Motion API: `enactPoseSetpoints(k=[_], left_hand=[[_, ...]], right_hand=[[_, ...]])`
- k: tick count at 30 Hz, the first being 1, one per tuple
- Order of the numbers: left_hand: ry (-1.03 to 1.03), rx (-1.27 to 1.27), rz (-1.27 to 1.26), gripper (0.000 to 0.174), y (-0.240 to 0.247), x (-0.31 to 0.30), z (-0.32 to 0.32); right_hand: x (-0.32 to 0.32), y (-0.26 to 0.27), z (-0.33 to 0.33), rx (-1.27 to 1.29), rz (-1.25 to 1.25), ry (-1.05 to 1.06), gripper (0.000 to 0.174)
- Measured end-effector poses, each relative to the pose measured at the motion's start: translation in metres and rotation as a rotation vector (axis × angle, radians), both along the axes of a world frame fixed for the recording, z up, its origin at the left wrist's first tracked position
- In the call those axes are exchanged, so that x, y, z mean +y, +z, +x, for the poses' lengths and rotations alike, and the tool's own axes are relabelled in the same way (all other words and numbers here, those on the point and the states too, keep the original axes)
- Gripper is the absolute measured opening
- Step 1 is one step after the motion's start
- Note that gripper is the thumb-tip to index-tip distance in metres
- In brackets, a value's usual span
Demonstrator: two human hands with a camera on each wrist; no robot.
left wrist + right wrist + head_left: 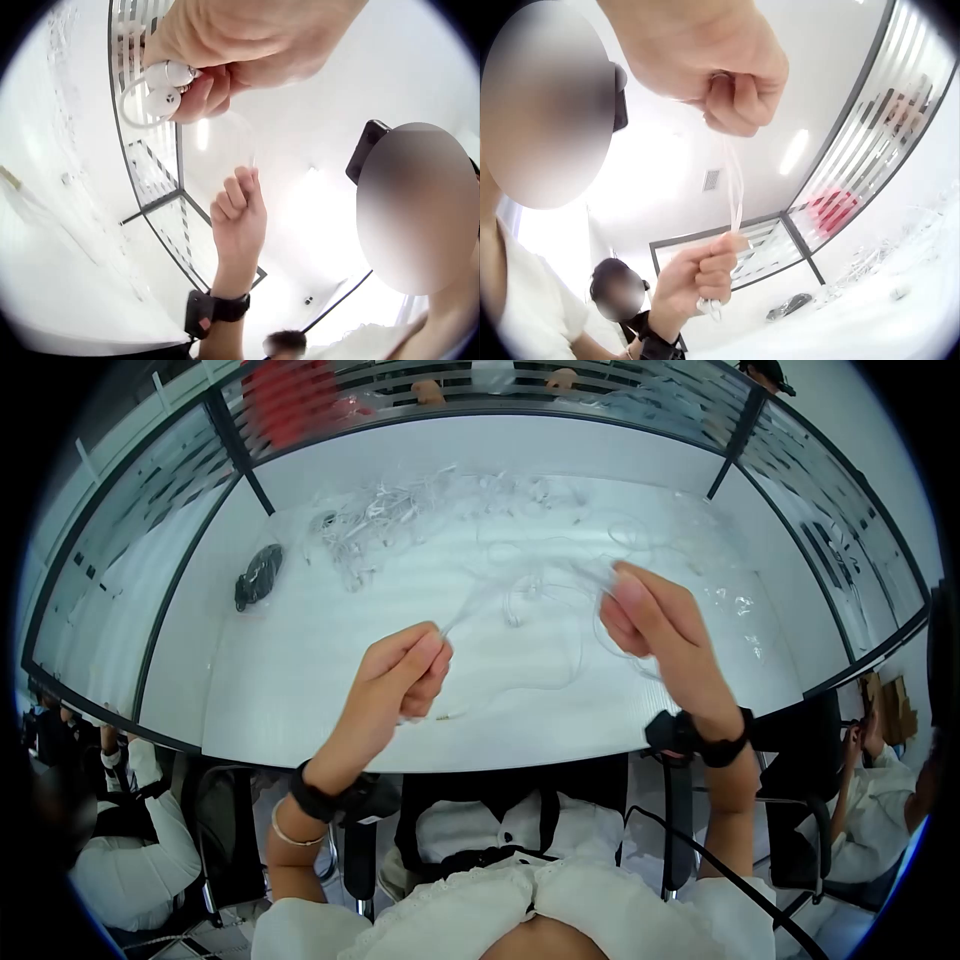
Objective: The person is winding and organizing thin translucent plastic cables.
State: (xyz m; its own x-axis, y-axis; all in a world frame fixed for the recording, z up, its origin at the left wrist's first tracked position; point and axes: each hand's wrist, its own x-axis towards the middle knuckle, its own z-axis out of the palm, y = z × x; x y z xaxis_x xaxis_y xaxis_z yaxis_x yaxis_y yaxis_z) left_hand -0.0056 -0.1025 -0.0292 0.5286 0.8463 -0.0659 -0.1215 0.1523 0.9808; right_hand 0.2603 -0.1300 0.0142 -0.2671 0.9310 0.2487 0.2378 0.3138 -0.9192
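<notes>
A thin white earphone cord (736, 184) runs between my two hands above the table, blurred in the head view. My left hand (405, 675) grips one end of it in curled fingers. Two round white earbuds (163, 100) with a short loop of cable stick out beside that hand's fingers in the left wrist view. Higher and to the right, my right hand (660, 615) pinches the cord between thumb and bent fingers. A loop of cord hangs below the right hand. What lies inside each fist is hidden.
Tangled white cords (385, 515) lie at the back of the white table (330, 710). At the left is a black bundle (260, 575) in clear plastic. Clear plastic bags (735, 600) lie at the right. Low partitions (490, 445) enclose the back and sides; people sit beyond them.
</notes>
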Motion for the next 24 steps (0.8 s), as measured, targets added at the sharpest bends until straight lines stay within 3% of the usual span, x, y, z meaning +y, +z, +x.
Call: enactPoseSetpoints(k=[3,6,8,12,17,18,21,24], left_hand=[[0.063,-0.138,-0.017,0.029,-0.002,0.009,0.024],[0.114,-0.149,-0.002,0.029,-0.005,0.018,0.041],[0.228,-0.114,0.020,0.026,-0.008,0.021,0.048],[0.138,-0.121,0.020,0.015,-0.012,0.027,0.050],[0.032,-0.143,0.048,0.024,-0.019,0.029,0.047],[0.046,-0.132,0.047,0.027,-0.018,0.029,0.047],[0.175,-0.041,0.000,0.029,-0.015,0.033,0.047],[0.213,0.008,0.056,0.030,-0.019,0.032,0.047]], right_hand=[[0.017,-0.007,-0.033,-0.147,0.256,-0.120,0.033],[0.026,-0.020,-0.052,-0.410,0.443,-0.042,0.029],[0.027,-0.030,-0.062,-0.493,0.441,-0.004,0.026],[0.030,-0.045,-0.059,-0.578,0.484,-0.032,0.026],[0.032,-0.051,-0.051,-0.661,0.421,-0.097,0.026],[0.034,-0.062,-0.050,-0.665,0.557,-0.122,0.019],[0.026,-0.070,-0.055,-0.872,0.755,-0.110,0.021],[0.014,-0.073,-0.061,-0.950,0.744,-0.090,0.025]])
